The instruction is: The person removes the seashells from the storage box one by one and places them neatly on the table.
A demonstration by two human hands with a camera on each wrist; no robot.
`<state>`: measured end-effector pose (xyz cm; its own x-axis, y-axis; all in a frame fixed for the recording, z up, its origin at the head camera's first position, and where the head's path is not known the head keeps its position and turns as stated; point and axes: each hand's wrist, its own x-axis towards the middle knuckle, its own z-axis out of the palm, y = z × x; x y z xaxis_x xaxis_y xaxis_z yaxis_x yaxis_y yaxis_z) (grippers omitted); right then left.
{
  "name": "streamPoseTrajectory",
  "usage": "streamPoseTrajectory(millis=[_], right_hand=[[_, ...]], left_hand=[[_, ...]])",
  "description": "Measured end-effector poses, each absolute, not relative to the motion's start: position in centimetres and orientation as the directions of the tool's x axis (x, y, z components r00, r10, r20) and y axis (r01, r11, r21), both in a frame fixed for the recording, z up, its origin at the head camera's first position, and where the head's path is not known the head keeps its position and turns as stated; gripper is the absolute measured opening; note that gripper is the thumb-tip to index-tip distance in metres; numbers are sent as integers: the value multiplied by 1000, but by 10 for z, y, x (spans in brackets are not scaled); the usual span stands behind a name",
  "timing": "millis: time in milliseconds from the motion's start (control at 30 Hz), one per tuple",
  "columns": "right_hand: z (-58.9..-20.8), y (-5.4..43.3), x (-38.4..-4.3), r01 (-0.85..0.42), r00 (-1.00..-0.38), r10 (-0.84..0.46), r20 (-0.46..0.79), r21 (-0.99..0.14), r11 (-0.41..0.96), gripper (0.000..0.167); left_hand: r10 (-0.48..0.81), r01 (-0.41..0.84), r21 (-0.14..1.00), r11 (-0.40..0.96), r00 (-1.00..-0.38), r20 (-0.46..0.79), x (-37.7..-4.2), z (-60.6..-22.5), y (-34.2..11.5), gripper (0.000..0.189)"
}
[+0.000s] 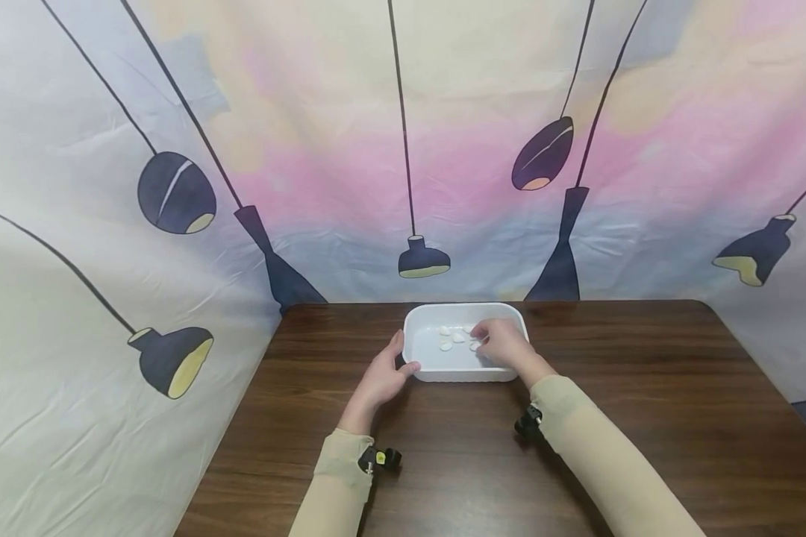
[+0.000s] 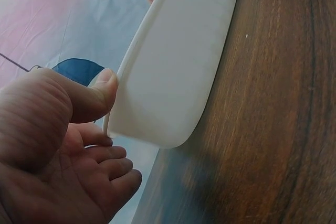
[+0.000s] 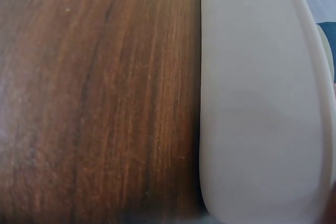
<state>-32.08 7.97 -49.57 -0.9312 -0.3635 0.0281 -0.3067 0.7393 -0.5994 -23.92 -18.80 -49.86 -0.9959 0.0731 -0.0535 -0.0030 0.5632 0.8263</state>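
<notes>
A white rectangular tray (image 1: 430, 361) stands on the brown table. Small white rounded pieces (image 1: 459, 338), several of them, lie spread over its floor. At the tray's left end my left hand (image 1: 384, 374) grips the rim; the left wrist view shows the thumb (image 2: 106, 85) on the lip and the fingers below it. My right hand (image 1: 505, 343) reaches over the right side into the tray, its fingers bent down, fingertips right at two of the pieces. I cannot tell whether it pinches one. In the right wrist view the tray's outer wall (image 3: 257, 87) hides most of that hand.
The wood-grain table (image 1: 618, 373) extends to both sides of the tray and toward me. A cloth backdrop (image 1: 336, 149) printed with hanging lamps rises right behind the table's far edge. Small black camera mounts (image 1: 379, 459) sit on both wrists.
</notes>
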Motion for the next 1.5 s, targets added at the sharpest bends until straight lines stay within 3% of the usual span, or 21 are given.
streamPoseTrajectory(millis=[400,900,1500], right_hand=[[-502,76,-322,-312,-925,-379,-11,-545,778,24],[-504,77,-321,-397,-896,-442,42,-522,755,21],[-500,72,-316,-362,-918,-395,38,-489,794,26]], left_hand=[[77,1,817,576,-996,-53,-239,-498,-188,77],[81,3,806,591,-995,-55,-238,-498,-186,77],[89,32,812,583,-996,-25,-238,-500,-188,76]])
